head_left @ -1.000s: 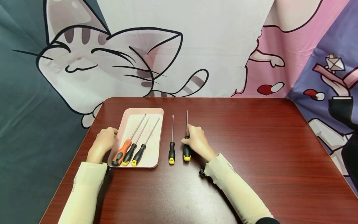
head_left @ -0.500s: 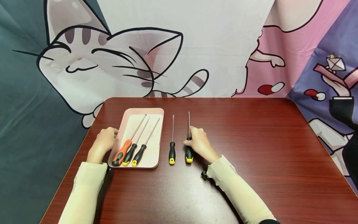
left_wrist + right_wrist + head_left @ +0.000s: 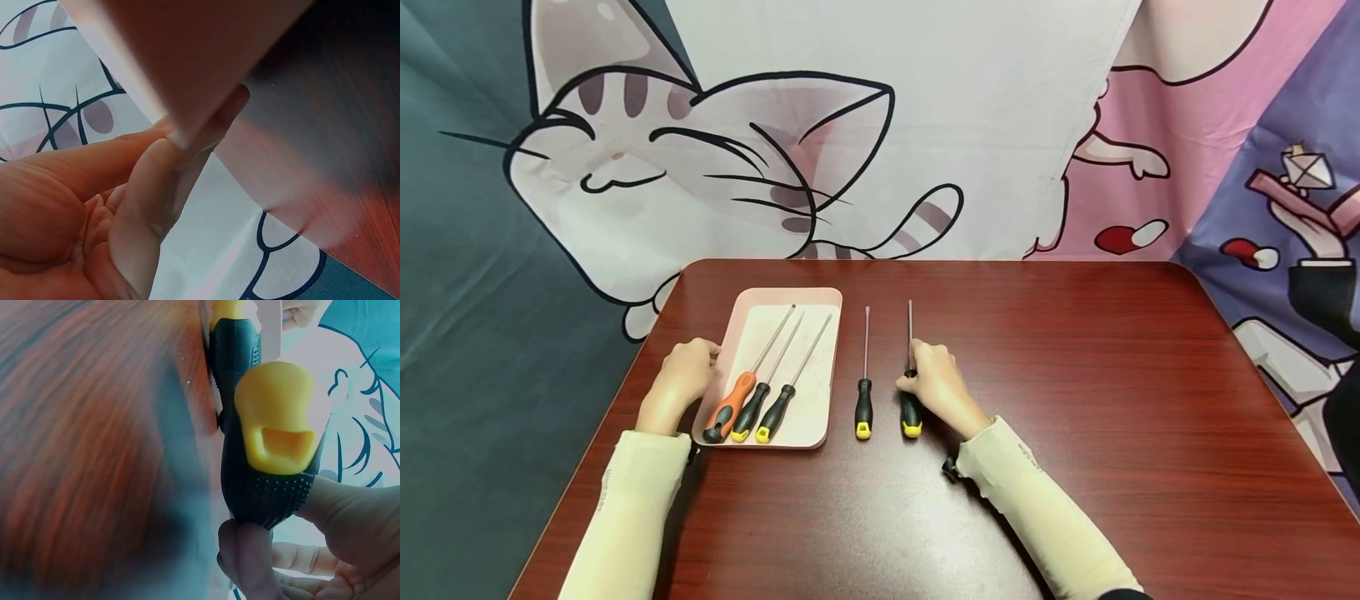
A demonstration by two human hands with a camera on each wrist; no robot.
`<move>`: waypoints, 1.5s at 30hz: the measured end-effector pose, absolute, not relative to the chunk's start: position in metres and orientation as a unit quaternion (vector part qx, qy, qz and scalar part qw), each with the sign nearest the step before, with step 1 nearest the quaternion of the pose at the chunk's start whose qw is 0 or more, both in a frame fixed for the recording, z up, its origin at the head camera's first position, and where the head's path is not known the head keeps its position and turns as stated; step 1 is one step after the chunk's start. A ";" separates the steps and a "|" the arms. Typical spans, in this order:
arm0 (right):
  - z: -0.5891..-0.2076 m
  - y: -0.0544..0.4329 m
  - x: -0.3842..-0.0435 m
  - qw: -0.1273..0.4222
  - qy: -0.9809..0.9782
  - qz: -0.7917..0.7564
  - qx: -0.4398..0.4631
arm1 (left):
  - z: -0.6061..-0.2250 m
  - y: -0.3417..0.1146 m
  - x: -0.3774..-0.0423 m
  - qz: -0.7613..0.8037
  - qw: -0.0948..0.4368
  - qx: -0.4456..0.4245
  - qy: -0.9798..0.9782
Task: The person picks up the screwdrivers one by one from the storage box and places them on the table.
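My left hand point(image 3: 687, 371) pinches the left rim of a pale pink tray point(image 3: 808, 421); in the left wrist view, thumb and fingers close on the tray's edge point(image 3: 181, 56). Inside the tray lie an orange-and-grey screwdriver point(image 3: 730, 407) and two black ones with yellow ends point(image 3: 750, 412) point(image 3: 776, 414). On the table, right of the tray, another black-and-yellow screwdriver point(image 3: 864, 408) points away from me. Beside it, my right hand point(image 3: 940, 382) grips a similar screwdriver point(image 3: 269, 487) near the front of its handle, the yellow end towards me.
The dark red wooden table point(image 3: 1075, 400) has its far edge against a hanging cloth point(image 3: 985, 125) printed with cartoon figures. A black object point(image 3: 1343, 425) shows at the right edge of the head view.
The right hand has shifted slightly to the right with its screwdriver, widening the gap to the neighbouring one. The left hand and tray have stayed in place.
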State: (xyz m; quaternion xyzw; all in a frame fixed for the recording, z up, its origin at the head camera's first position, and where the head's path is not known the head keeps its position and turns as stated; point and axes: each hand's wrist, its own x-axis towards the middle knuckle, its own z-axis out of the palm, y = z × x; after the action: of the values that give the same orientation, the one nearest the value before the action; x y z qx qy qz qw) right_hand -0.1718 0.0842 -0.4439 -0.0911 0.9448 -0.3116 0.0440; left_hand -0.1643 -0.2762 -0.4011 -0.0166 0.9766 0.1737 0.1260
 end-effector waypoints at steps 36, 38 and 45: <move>-0.448 0.091 -0.168 0.044 0.953 -0.285 -0.090 | -0.393 -0.274 -0.167 0.163 0.157 0.009 0.974; -0.448 0.091 -0.168 0.046 0.953 -0.285 -0.089 | -0.393 -0.273 -0.168 0.163 0.162 0.011 0.973; -0.449 0.090 -0.167 0.053 0.952 -0.288 -0.092 | -0.391 -0.273 -0.169 0.148 0.167 0.013 0.975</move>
State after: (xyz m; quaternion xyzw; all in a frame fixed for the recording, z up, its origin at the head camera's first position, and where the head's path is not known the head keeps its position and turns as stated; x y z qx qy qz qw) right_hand -0.1672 0.0904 -0.4488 -0.0919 0.9518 -0.2878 0.0534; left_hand -0.1688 -0.2726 -0.3914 0.0127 0.9747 0.1484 0.1669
